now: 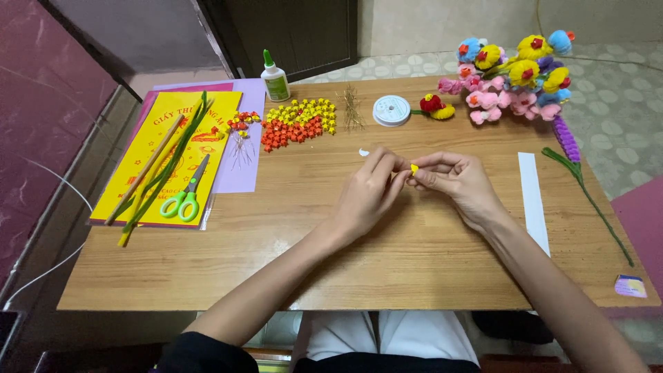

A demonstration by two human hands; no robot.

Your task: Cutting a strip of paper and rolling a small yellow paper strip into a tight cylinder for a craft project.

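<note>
Left hand (369,190) and right hand (459,181) pinch small yellow paper star (414,168) between fingertips, held mid-table for close work. Star pile (298,123) far left; glue bottle (275,77) beyond it.

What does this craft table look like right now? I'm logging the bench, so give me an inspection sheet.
Surface: wooden table, partly covered.
Job's things: tiny yellow piece pinched between left hand and right hand.
Clutter: pile of yellow and orange stars, green scissors on yellow paper pack, glue bottle, thread spool, pompom flowers, white paper strip.
Grippers: both hands' fingertips closed on the piece.
Cables: white cable left of table.
Surroundings: tiled floor.
</note>
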